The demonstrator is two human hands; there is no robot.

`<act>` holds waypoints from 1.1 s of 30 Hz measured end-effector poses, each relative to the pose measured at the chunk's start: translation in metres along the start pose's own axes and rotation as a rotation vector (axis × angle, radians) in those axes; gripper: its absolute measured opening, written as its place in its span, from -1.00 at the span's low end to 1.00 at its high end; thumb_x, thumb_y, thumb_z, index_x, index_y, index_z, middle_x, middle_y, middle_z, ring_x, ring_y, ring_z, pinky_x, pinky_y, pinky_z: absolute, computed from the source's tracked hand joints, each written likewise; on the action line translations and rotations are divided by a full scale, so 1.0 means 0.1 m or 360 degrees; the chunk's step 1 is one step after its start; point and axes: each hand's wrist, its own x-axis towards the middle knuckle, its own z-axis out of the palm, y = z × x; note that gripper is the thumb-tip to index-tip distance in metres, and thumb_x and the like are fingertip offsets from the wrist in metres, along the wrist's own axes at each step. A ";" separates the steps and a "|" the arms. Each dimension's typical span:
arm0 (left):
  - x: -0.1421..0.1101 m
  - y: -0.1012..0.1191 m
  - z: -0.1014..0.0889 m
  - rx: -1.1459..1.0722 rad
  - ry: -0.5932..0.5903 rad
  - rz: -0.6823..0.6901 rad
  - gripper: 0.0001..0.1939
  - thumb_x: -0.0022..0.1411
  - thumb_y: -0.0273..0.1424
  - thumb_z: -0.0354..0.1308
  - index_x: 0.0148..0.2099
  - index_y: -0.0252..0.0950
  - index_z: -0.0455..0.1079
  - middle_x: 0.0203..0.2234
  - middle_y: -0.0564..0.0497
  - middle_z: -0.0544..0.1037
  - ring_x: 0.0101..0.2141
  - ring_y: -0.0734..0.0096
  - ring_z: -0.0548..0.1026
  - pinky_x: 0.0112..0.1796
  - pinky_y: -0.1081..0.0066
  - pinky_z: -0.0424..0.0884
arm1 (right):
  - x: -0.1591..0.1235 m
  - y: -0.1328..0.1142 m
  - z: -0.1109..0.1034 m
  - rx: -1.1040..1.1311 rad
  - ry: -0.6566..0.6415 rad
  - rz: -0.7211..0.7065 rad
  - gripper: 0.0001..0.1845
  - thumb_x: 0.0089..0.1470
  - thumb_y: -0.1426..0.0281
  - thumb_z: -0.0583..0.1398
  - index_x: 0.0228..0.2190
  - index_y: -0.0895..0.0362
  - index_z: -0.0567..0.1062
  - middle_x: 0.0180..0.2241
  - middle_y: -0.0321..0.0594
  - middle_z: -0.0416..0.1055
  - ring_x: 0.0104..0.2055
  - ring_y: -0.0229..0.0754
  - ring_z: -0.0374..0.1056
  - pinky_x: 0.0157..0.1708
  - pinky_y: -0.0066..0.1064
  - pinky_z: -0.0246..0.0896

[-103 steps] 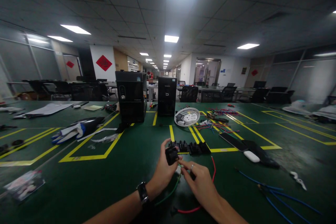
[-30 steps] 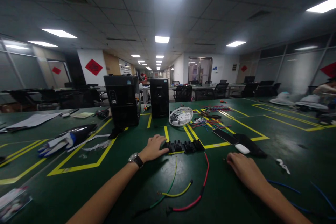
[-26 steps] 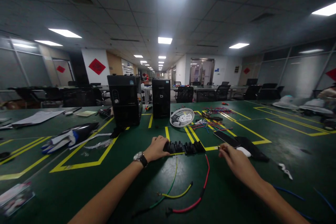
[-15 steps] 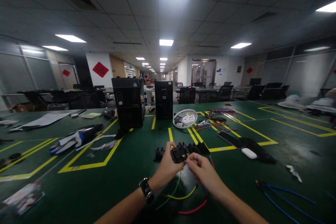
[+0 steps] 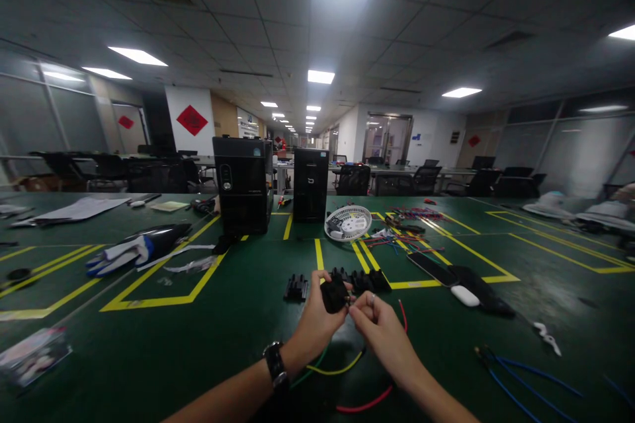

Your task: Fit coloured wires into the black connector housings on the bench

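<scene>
My left hand [image 5: 312,320], with a watch on its wrist, is closed round a small black connector block [image 5: 334,295] held just above the green table [image 5: 149,357]. My right hand [image 5: 380,330] pinches at the block's right side, where a thin wire end meets it. Below the hands lie a yellow wire [image 5: 337,367], a green wire [image 5: 305,378] and a red wire [image 5: 370,400]. Behind the hands a row of black blocks [image 5: 364,279] rests on the table, and one single black block [image 5: 296,287] lies apart to the left.
Two black computer towers [image 5: 243,185] stand at the back, with a white fan grille [image 5: 348,222] and loose coloured wires [image 5: 407,234] beside them. A phone [image 5: 430,268] and a white mouse [image 5: 465,295] lie to the right, blue wires [image 5: 526,377] at the front right, gloves [image 5: 124,254] to the left.
One second ago my left hand rested on the row of blocks and my right hand lay flat far to the right. Both have come together, my left now holding one block lifted from the row.
</scene>
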 end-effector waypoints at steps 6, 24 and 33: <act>0.00 0.00 0.00 0.0029 -0.0037 -0.0003 -0.50 0.10 -0.53 0.20 -0.06 -0.16 -0.04 -0.09 -0.08 0.45 -0.12 0.31 0.51 -0.04 0.20 0.39 | -0.02 0.00 0.00 -0.0091 -0.0017 -0.0027 -0.73 0.07 0.24 0.18 -0.51 0.12 0.26 -0.65 -0.50 0.03 -0.60 -0.37 -0.05 -0.60 -0.51 -0.18; -0.19 0.02 0.01 0.0148 -0.0327 0.0069 -0.44 0.10 -0.61 0.09 0.07 -0.17 -0.05 0.01 -0.11 0.34 0.02 0.29 0.37 0.12 0.16 0.18 | 0.02 0.12 -0.08 -0.0031 -0.0076 0.0176 -0.54 -0.08 0.01 0.22 -0.58 0.08 0.21 -0.73 -0.48 0.13 -0.68 -0.37 0.01 -0.63 -0.51 -0.13; -0.16 0.12 -0.02 0.0031 -0.0131 0.0056 -0.47 0.24 0.02 -0.01 0.11 -0.17 0.06 -0.26 -0.04 0.43 -0.34 0.34 0.44 -0.32 0.38 0.40 | -0.09 -0.03 -0.02 0.0030 -0.0443 0.0120 -0.53 0.07 -0.04 0.10 -0.48 0.13 0.34 -0.70 -0.49 0.05 -0.67 -0.37 -0.09 -0.64 -0.51 -0.20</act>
